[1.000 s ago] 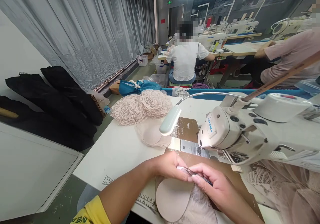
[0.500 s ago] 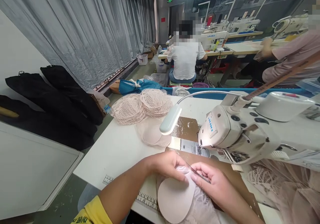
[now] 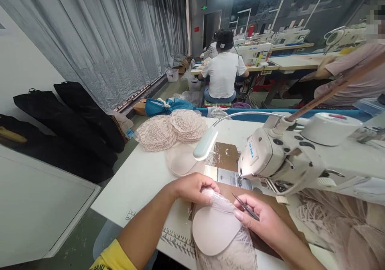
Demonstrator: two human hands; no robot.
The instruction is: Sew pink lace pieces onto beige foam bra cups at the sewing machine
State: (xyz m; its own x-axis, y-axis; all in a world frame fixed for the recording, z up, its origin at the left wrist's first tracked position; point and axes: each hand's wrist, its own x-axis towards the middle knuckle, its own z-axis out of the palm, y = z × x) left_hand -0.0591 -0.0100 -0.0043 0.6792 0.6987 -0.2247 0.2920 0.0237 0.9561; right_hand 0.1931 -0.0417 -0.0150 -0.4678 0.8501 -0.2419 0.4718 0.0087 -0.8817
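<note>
My left hand pinches the upper edge of a pale pink lace bra cup piece between thumb and fingers. A smooth, rounded foam cup pad lies on the lace, which spreads out below it over the table's front edge. My right hand is closed around dark metal tweezers, their points up and to the left. Its thumb tip is at the right edge of the cup piece; whether it also grips the fabric I cannot tell.
A white sewing machine stands at right, a lamp at its left. Stacked lace cups and a single cup piece lie on the white table. Sheer fabric is heaped at right. A person sits ahead.
The left hand has moved slightly left and up along the lace edge. The right hand and tweezers have drawn apart from it to the right, and the cup piece lies more spread out.
</note>
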